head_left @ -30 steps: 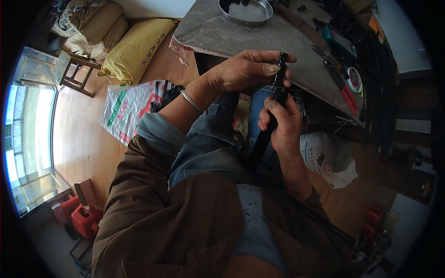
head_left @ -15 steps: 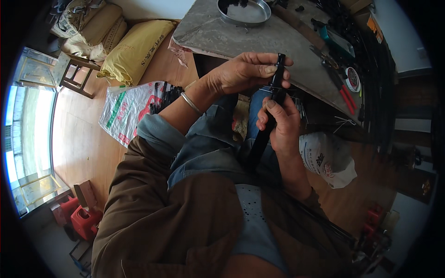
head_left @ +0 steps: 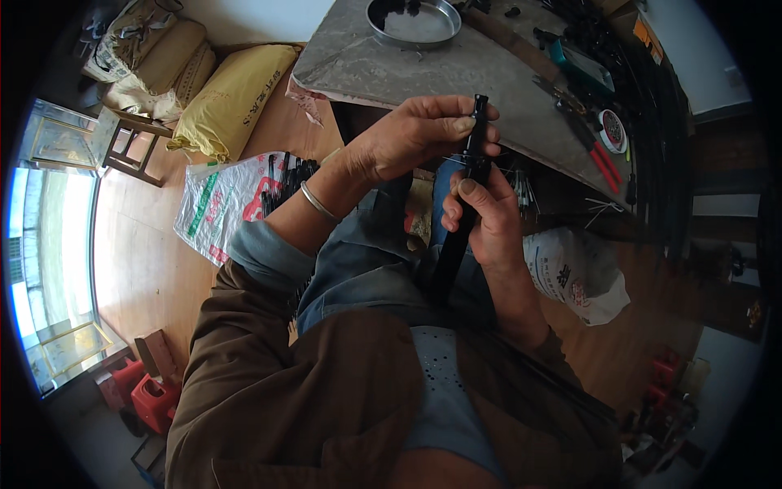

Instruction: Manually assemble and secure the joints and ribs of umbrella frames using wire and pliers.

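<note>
A grey, mottled table (head_left: 358, 65) has a gently curved corner. Left of it slumps a plump, creased yellow sack (head_left: 232, 102). A smooth, slender black rod (head_left: 450, 257) slants above the lap. On the table sits a round, shiny metal pan (head_left: 417, 41). The left hand (head_left: 423, 134) pinches the rod's narrow top; the right hand (head_left: 493, 216) grips its thicker part, thumb pressed on. A smooth metal bangle (head_left: 316, 200) rings the left wrist.
</note>
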`<state>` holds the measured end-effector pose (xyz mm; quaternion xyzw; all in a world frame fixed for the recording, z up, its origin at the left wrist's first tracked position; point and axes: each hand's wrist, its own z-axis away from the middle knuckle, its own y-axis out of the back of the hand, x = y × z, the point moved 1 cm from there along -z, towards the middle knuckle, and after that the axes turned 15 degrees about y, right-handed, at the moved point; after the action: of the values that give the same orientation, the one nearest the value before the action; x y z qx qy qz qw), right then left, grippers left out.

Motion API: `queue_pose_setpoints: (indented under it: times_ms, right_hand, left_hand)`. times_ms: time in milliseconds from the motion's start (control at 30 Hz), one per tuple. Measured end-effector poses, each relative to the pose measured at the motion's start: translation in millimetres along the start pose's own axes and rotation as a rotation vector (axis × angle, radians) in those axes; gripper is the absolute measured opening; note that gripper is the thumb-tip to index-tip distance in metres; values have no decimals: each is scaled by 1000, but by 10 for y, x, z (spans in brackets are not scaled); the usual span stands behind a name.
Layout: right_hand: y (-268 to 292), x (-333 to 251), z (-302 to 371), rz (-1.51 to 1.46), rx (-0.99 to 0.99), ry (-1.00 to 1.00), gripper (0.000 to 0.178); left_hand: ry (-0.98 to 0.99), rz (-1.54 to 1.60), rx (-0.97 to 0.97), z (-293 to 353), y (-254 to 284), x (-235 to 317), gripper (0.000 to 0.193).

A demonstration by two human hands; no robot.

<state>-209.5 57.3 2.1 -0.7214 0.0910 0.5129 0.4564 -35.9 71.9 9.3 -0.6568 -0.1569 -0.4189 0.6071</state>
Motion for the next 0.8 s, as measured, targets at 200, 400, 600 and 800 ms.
queue_pose_setpoints:
  times_ms: [200, 400, 600, 800]
  right_hand:
    - [1, 27, -5, -15, 10, -10, 15]
    - [11, 35, -1, 47, 80, 56, 14]
    - [-50, -14, -11, 137, 115, 79, 13]
    - [-5, 25, -8, 87, 114, 101, 16]
  left_hand:
    - [6, -41, 46, 14, 0, -17, 40]
    - [0, 19, 121, -10, -55, -29, 43]
    - [49, -323, 357, 133, -73, -46, 50]
    - [-23, -414, 435, 142, -189, -225, 38]
